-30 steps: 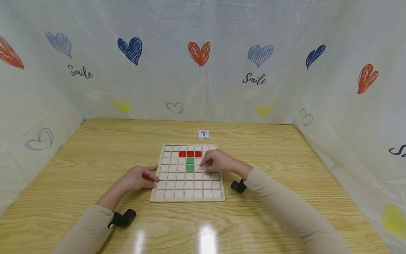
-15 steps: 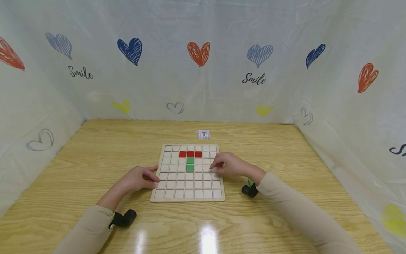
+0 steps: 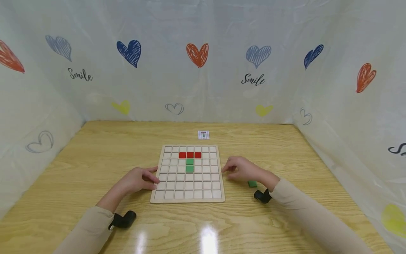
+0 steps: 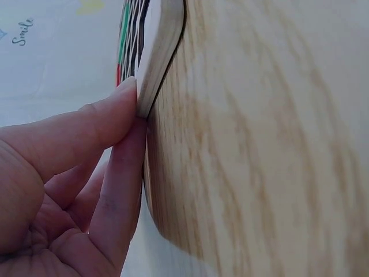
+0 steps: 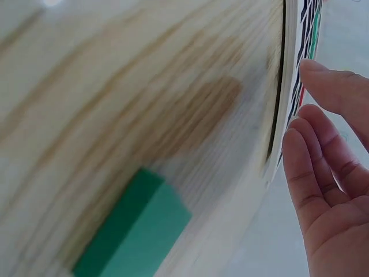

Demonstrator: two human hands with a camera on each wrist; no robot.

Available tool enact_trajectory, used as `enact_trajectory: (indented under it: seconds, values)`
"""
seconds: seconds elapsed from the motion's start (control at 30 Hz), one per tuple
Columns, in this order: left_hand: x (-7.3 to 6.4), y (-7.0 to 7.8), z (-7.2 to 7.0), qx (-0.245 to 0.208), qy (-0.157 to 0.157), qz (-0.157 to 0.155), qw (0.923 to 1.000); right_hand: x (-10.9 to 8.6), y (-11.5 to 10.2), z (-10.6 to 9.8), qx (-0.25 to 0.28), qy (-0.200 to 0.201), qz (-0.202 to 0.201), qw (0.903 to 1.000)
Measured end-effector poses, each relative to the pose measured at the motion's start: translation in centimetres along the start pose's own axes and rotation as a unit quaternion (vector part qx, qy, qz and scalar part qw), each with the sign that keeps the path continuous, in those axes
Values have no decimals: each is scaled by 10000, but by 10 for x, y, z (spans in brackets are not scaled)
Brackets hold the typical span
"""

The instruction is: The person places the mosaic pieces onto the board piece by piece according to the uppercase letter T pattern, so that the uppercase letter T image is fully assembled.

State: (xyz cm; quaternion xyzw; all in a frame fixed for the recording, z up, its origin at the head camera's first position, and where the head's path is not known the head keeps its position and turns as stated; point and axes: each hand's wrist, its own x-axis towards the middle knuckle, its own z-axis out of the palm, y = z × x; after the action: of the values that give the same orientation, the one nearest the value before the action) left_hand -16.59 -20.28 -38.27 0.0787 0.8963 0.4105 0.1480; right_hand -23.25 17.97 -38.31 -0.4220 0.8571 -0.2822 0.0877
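Observation:
A square wooden grid board [image 3: 198,185] lies in the middle of the table. Three red tiles [image 3: 190,155] sit in a row near its far side, and two green tiles [image 3: 189,169] run down from the middle one. My left hand [image 3: 139,178] holds the board's left edge; in the left wrist view the thumb lies at the rim, a finger against its side. Just off the right edge is my right hand [image 3: 242,168], its fingers loosely bent and nothing between them and the thumb. Below its wrist a loose green tile [image 5: 132,231] rests on the table.
A small pattern card [image 3: 203,134] with a red and green T shape lies behind the board. White curtains [image 3: 222,91] printed with hearts enclose the wooden table [image 3: 177,225] at the back and sides. A black wrist camera mount [image 3: 262,197] hangs by each sleeve.
My right hand has moved right, from over the board to beside its right edge. The loose green tile under the right wrist has come into sight. My left hand stays on the board.

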Motion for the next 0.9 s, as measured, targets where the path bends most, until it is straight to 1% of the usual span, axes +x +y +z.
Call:
enact_trajectory:
  seconds: [0.1, 0.2, 0.43, 0.67, 0.9]
  values:
    - [0, -1, 1, -5, 20, -27, 10000, -8, 2, -1, -32, 34, -11, 10000]
    - [0, -2, 1, -5, 7, 24, 10000, -16, 3, -3, -70, 70, -5, 10000]
    - [-2, -1, 0, -45, -25, 126, 9999, -34, 3, -7, 99, 237, 134, 9996]
    - [-2, -2, 0, 4, -17, 172, 9999, -46, 7, -9, -41, 371, 86, 9993]
    - [-1, -1, 0, 36, -15, 108, 9999, -58, 12, -10, -74, 366, 345, 9987]
